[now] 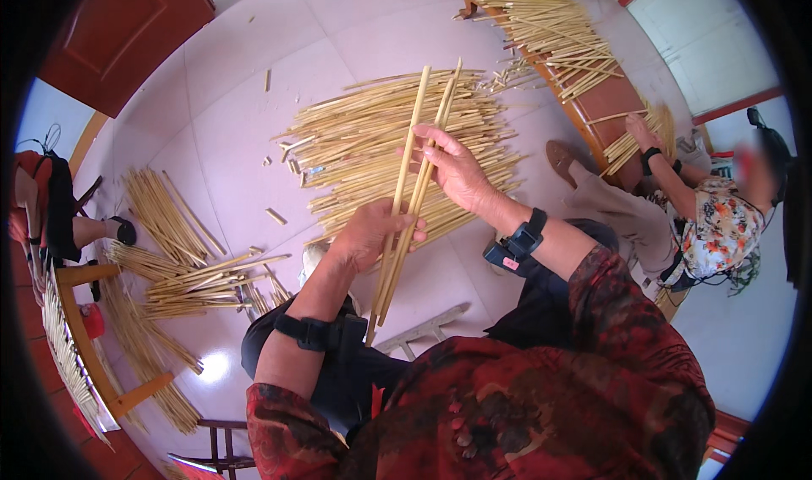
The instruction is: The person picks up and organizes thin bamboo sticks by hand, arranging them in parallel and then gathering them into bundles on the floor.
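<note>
Several long pale yellow sticks slant upward in front of me, held across both hands. My left hand is closed round their lower part, the thumb lying across them. Higher up, my right hand grips them between thumb and fingers. One stick stands a little apart from the others at the top, so a narrow gap shows between them. Beneath and beyond my hands a wide pile of similar sticks lies on the pale tiled floor, mostly lengthwise from left to right.
More stick bundles lie on the floor at the left, near a wooden frame. At the right a person reaches to sticks on a brown bench. Another person is at the far left. Short offcuts are scattered about.
</note>
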`<move>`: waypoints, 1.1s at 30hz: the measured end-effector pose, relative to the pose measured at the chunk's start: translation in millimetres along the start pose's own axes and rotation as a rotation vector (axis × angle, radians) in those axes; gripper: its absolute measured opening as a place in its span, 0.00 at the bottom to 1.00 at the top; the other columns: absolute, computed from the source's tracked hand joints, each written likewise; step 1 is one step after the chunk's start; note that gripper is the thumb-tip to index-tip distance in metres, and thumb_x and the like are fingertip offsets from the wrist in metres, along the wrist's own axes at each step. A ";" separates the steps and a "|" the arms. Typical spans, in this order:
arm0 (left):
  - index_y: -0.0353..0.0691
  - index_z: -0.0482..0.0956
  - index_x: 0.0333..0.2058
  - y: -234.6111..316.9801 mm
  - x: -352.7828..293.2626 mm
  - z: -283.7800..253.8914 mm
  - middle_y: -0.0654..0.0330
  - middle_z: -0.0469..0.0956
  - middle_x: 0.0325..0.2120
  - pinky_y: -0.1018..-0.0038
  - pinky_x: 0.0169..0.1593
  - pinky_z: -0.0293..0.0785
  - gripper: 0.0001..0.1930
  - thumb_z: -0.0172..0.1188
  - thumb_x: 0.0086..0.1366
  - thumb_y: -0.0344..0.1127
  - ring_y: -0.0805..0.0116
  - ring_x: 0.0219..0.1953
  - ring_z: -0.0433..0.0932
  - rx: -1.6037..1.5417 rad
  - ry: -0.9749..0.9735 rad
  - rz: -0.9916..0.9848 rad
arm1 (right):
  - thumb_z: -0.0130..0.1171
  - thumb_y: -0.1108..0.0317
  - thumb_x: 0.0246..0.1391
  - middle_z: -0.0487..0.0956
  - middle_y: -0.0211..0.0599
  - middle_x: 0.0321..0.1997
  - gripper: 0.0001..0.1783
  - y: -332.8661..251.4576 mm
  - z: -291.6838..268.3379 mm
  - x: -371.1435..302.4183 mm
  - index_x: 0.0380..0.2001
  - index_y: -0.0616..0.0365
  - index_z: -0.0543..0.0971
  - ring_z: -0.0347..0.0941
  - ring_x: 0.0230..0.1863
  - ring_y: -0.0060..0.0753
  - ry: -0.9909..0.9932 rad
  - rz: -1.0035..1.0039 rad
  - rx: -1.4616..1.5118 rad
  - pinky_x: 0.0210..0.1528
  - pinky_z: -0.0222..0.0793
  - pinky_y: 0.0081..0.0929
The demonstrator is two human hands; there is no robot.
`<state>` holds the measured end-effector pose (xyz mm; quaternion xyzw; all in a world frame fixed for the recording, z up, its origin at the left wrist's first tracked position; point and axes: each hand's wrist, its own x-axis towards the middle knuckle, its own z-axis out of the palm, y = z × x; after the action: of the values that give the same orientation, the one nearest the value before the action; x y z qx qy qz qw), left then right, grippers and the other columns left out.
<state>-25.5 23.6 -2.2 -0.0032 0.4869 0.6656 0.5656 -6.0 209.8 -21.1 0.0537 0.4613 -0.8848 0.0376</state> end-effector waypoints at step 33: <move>0.29 0.69 0.39 -19.3 8.4 -12.8 0.53 0.75 0.31 0.76 0.29 0.76 0.11 0.52 0.57 0.26 0.66 0.32 0.77 0.264 0.174 0.004 | 0.53 0.59 0.50 0.73 0.27 0.27 0.12 -10.8 -23.6 2.1 0.31 0.57 0.72 0.69 0.21 0.17 0.373 0.093 -0.353 0.17 0.62 0.13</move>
<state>-20.8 19.4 -26.1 0.0143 0.6174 0.5940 0.5155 -7.9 235.2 -26.0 0.2297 0.6047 -0.7626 0.0015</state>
